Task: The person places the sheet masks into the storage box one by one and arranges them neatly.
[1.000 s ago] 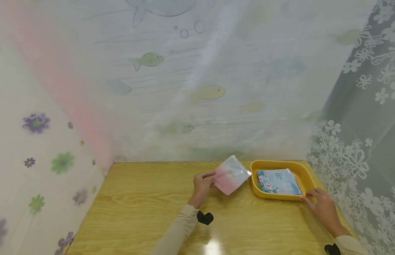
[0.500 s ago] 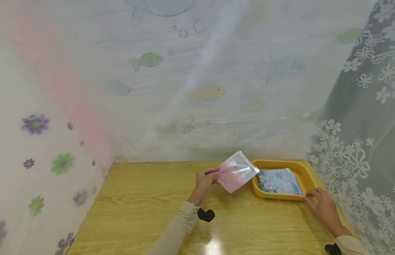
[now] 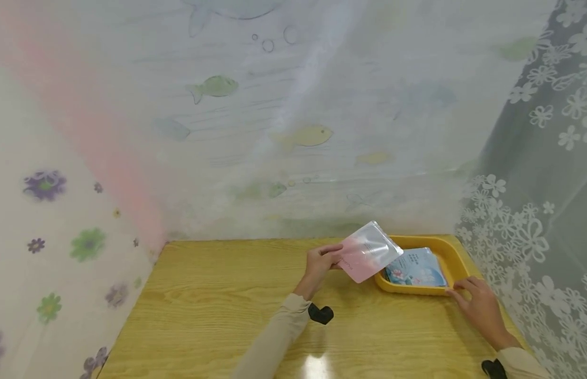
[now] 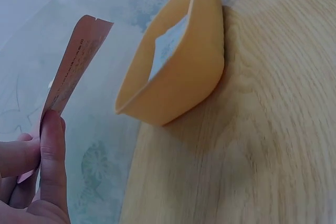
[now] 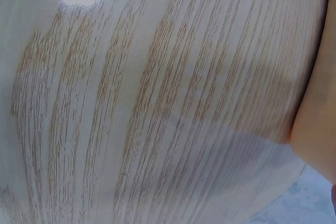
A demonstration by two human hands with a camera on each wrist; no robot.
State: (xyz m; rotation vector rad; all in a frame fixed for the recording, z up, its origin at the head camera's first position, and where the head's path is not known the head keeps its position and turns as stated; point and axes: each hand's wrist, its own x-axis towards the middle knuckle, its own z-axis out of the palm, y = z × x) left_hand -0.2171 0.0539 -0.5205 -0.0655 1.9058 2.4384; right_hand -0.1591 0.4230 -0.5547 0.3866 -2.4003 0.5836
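My left hand (image 3: 320, 267) pinches a flat pink-and-silver foil sachet (image 3: 366, 251) by its left corner, thumb on one side and fingers on the other. The sachet is tilted, and its right corner overlaps the left end of a yellow plastic tray (image 3: 407, 289) in the head view. From the left wrist, the sachet (image 4: 73, 66) shows nearly edge-on, raised beside the tray (image 4: 194, 72). Blue floral sachets (image 3: 418, 267) lie stacked inside the tray. My right hand (image 3: 480, 310) pinches the tray's near right rim between thumb and fingers.
The tray stands on a wood-grain table (image 3: 217, 305), near its back right corner. Behind the table hangs a pale sheet (image 3: 293, 184) with fish drawings. White-flowered lace (image 3: 520, 231) borders the right side, a flower-printed sheet (image 3: 70, 284) the left.
My left hand has carried the pink-and-silver sachet rightward and slightly up, from beside the tray to overlapping its left end. The right hand keeps its grip on the rim.
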